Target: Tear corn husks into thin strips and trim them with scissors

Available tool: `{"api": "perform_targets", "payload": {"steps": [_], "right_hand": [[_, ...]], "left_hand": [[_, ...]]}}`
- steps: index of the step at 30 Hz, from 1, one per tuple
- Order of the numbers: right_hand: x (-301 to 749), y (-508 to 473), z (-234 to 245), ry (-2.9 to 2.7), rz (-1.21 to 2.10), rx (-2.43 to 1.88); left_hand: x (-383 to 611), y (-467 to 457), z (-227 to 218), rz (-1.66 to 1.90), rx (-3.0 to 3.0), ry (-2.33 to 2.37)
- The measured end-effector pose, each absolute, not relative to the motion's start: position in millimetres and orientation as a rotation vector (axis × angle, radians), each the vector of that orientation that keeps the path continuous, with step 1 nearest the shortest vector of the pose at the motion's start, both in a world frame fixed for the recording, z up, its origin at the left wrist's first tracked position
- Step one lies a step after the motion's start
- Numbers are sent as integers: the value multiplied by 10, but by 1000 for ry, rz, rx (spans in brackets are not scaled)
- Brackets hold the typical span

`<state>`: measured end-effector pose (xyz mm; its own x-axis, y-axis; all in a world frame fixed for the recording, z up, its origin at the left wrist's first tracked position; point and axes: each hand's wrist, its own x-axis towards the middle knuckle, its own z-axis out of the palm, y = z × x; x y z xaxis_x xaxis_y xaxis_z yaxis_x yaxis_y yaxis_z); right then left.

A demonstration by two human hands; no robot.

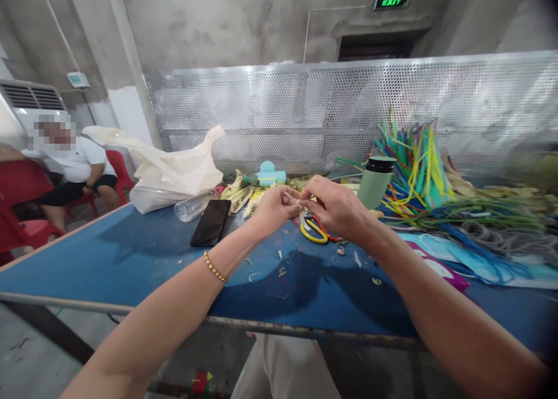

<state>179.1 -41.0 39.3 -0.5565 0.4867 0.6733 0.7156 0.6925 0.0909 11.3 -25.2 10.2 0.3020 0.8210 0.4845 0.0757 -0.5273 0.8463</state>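
2 hands point(274, 208) point(335, 205) in a close pinch on a thin, pale strip point(290, 199) — near yellow-looped metal scissors point(314, 239).

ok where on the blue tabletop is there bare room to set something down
The widest bare patch of blue tabletop lies left of the black phone, in front of the off-white plastic bag. Pale scraps dot the stretch nearer than the left hand and right hand. The right side is crowded, with the green cylindrical flask and multicoloured strips.
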Motion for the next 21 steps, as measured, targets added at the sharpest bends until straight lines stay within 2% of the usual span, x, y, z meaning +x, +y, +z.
{"api": "perform_targets", "payload": {"steps": [9, 21], "right_hand": [[1787, -369, 336, -2143, -238, -1019], [1752, -418, 332, -2121, -240, -1082]], "left_hand": [[111, -237, 114, 1224, 1610, 618], [51, -238, 132, 1048, 1516, 641]]}}
